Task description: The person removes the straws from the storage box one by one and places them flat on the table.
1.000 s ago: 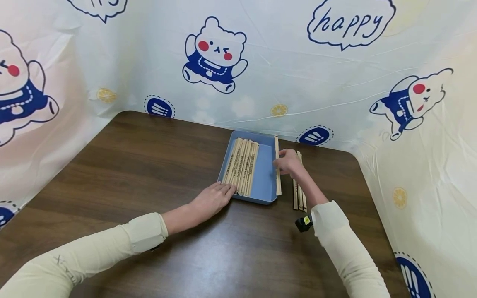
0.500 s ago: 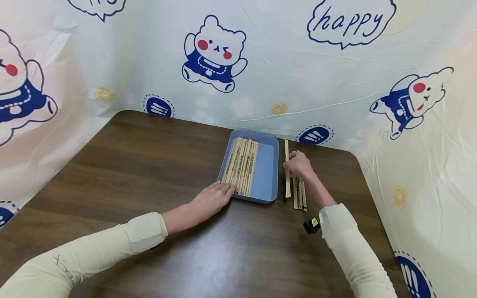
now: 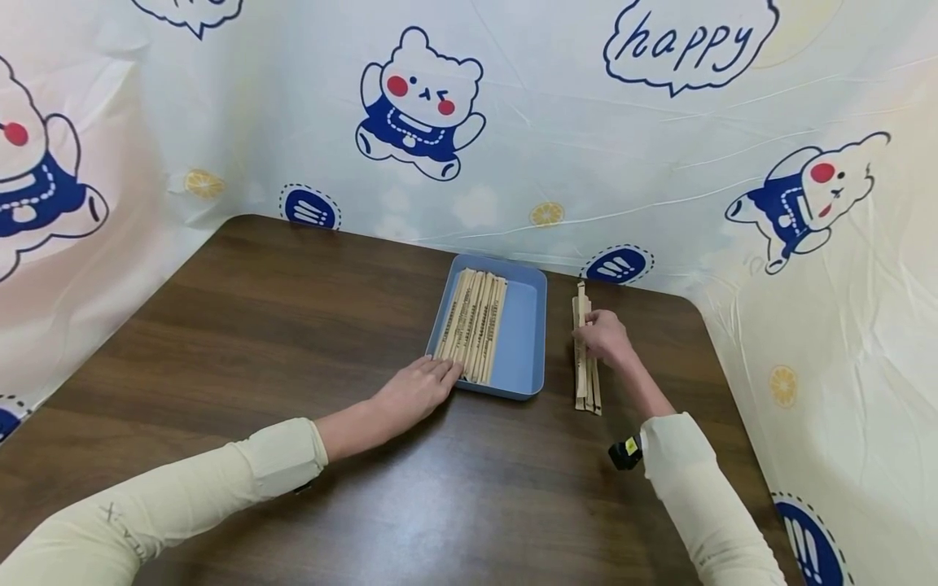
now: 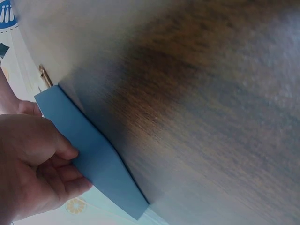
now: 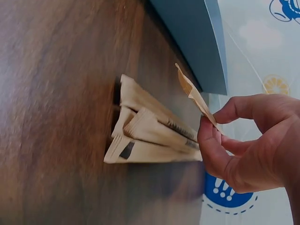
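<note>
My right hand [image 3: 607,335] pinches a long, thin brown paper packet [image 5: 191,90] between thumb and fingers, just over a small pile of similar packets [image 5: 159,133] right of the tray. What the wrapping contains is hidden. Inside the shallow blue tray [image 3: 522,342], several printed paper packets [image 3: 472,321] lie side by side against the left half, with the right half bare. At the tray's near left corner, my left hand [image 3: 418,395] holds the rim; in the left wrist view its thumb and fingertips touch the blue wall [image 4: 96,150].
All of this lies on a dark brown wooden table [image 3: 308,301]. A pale curtain [image 3: 513,122] printed with cartoon bears surrounds the back and sides, close behind the tray. A small black camera [image 3: 625,453] sits at the right wrist.
My right hand has moved right, carrying the packet from the tray's right edge to above the pile. The left hand and tray have stayed in place.
</note>
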A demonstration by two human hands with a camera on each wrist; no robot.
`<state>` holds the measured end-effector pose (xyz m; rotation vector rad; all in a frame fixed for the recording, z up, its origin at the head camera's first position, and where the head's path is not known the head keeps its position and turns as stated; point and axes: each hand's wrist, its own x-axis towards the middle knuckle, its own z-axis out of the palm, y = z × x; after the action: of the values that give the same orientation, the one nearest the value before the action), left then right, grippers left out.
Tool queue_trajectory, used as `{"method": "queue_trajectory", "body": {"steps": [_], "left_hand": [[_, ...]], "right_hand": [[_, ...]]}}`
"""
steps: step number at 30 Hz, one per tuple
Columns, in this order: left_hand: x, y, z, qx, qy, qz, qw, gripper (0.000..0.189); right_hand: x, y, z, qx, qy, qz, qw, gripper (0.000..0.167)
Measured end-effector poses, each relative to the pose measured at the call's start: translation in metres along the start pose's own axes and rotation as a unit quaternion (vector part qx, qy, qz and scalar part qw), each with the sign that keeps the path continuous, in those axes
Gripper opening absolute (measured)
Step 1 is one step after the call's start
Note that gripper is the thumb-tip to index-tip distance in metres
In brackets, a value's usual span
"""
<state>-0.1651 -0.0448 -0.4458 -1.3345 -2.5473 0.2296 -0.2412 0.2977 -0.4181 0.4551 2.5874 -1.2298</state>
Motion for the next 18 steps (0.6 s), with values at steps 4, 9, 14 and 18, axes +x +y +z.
{"method": "queue_trajectory", "body": {"steps": [4, 9, 14, 18], "left_hand": [[0.000, 0.000, 0.001, -0.001, 0.003, -0.001, 1.0000, 0.042], [0.000, 0.000, 0.001, -0.001, -0.005, -0.001, 1.0000, 0.042], [0.000, 0.000, 0.000, -0.006, -0.002, -0.002, 1.0000, 0.042], [0.001, 0.001, 0.001, -0.007, 0.001, -0.002, 1.0000, 0.041]], "right_hand": [[0.002, 0.008, -0.004, 0.000, -0.004, 0.005, 1.0000, 0.051], [0.004, 0.017, -0.010, -0.001, -0.013, 0.013, 0.9998, 0.049], [0.004, 0.026, -0.013, 0.000, -0.019, 0.022, 0.9996, 0.050], [0.004, 0.030, -0.015, -0.004, -0.015, 0.019, 0.9997, 0.049]]}}
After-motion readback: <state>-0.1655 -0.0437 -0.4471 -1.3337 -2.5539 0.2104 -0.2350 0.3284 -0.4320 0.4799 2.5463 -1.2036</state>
